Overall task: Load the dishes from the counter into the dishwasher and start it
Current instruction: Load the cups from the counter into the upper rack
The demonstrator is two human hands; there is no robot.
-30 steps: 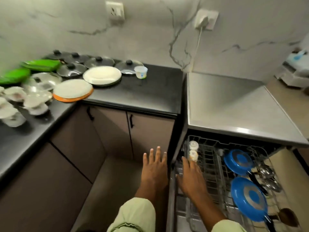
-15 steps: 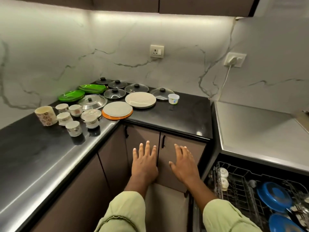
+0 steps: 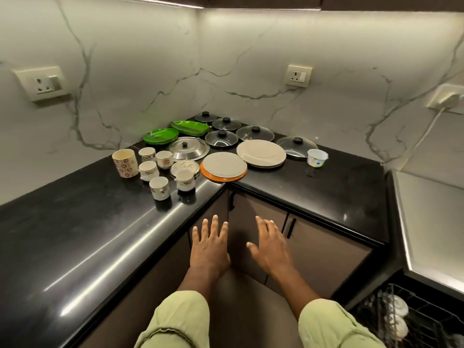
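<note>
Dishes crowd the corner of the black counter [image 3: 75, 234]: several small cups [image 3: 159, 187], a tall patterned mug [image 3: 124, 163], a steel lid [image 3: 188, 148], glass lids [image 3: 255, 133], green plates [image 3: 160, 135], a white plate on an orange one [image 3: 224, 166], a large cream plate [image 3: 261, 152] and a small white tub [image 3: 317, 158]. My left hand [image 3: 209, 247] and my right hand [image 3: 270, 246] hover empty with fingers spread, in front of the cabinet doors below the counter. The dishwasher rack [image 3: 411, 320] shows at the bottom right with white cups in it.
The dishwasher's steel top [image 3: 431, 222] lies to the right of the counter. Wall sockets [image 3: 298, 75] sit on the marble backsplash, one at the right edge with a cable plugged in. Brown cabinet doors [image 3: 324, 249] with black handles stand ahead of my hands.
My view has swung left from the dishwasher rack to the counter corner. My right hand left the rack; both hands now hover side by side before the cabinets.
</note>
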